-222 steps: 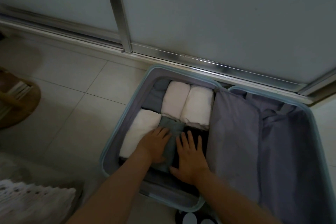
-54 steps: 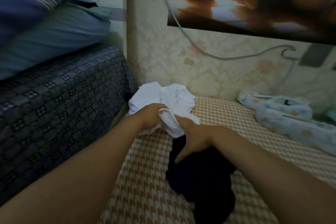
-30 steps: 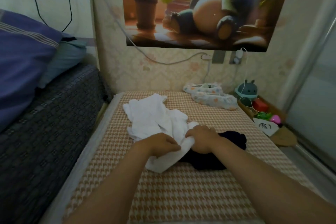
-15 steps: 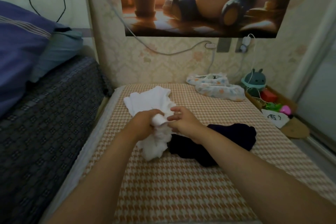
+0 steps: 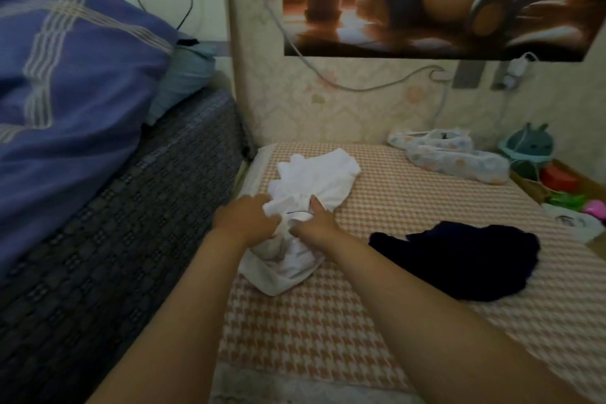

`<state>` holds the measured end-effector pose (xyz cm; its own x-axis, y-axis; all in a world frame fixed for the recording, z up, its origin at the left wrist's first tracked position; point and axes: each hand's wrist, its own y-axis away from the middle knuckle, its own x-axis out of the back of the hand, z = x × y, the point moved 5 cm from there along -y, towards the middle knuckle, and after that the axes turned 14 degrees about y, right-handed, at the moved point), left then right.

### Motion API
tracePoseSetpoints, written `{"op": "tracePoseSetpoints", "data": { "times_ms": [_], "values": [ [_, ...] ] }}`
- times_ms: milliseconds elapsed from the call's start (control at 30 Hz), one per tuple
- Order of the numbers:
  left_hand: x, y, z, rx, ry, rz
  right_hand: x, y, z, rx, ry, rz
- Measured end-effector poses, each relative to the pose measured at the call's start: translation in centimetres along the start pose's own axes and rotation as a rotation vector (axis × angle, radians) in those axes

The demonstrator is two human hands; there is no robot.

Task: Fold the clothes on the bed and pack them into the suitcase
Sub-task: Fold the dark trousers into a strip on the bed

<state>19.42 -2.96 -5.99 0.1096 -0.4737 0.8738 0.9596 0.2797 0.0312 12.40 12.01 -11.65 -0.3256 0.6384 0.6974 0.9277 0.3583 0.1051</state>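
The white garment (image 5: 314,184) lies bunched on the bed (image 5: 377,331), on the left half of the checked orange-and-cream cover, close to the bed's left edge. Its far part is spread loosely; its near part is gathered into a crumpled roll under both hands.

The left hand (image 5: 244,220) grips the gathered fabric from the left, fingers curled over a fold. The right hand (image 5: 316,226) rests on the same bunch from the right. Its index finger is extended along the cloth, and the other fingers appear tucked into the fabric, though the folds hide them in part. Both forearms cross the near half of the bed and cover part of the cover.

The dark navy garment (image 5: 459,259) lies unfolded to the right of the white one, apart from it and clear of both hands.

Surroundings:
- A patterned cloth (image 5: 452,157) lies at the far right of the bed, against the wall.
- A higher dark quilted mattress (image 5: 131,239) adjoins the bed on the left, carrying a blue striped pillow (image 5: 65,92).
- A poster (image 5: 442,0) hangs on the wall, with a grey cable (image 5: 360,86) drooping below it.
- A green toy (image 5: 528,144) and small coloured items stand beyond the bed's right edge.
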Motion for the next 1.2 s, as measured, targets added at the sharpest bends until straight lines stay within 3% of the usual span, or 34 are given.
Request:
{"op": "tracePoseSetpoints", "data": {
  "times_ms": [133,233,333,433,533,667,733,867,1000,1100,1200],
  "values": [
    [1.4,0.7,-0.6,-0.211,0.079,0.226,-4.3,-0.5,-4.7,0.221,0.056,-0.051],
    [-0.4,0.1,-3.5,-0.131,0.264,0.138,-6.6,1.0,-6.8,0.331,0.150,-0.231],
    [-2.6,0.0,-5.2,-0.044,0.488,0.031,-4.8,1.7,-6.1,0.388,0.070,-0.185],
    [-2.4,-0.4,-4.6,-0.005,0.267,0.081,-0.5,2.3,-3.4,0.306,0.008,-0.069],
    [-2.2,-0.8,-2.1,-0.045,0.048,0.164,4.9,4.0,-0.6,0.273,0.170,0.126],
    [-4.6,-0.5,5.2,-0.203,0.244,0.068,12.0,7.5,4.4,0.187,0.303,0.263],
    [-6.5,0.6,9.5,-0.311,0.316,-0.008,15.0,8.9,7.2,0.130,0.546,0.342],
    [-11.5,3.8,15.0,-0.474,0.294,-0.105,17.4,11.8,13.2,0.001,0.851,0.255],
    [-15.6,4.4,16.5,-0.473,0.190,-0.165,18.0,12.1,16.4,-0.083,0.774,0.149],
    [-17.8,3.8,16.2,-0.443,0.108,-0.195,18.6,11.0,16.6,-0.002,0.579,0.260],
    [-17.7,3.4,16.2,-0.531,-0.126,-0.132,19.0,10.8,15.7,0.100,0.359,0.338]
  ]
}}
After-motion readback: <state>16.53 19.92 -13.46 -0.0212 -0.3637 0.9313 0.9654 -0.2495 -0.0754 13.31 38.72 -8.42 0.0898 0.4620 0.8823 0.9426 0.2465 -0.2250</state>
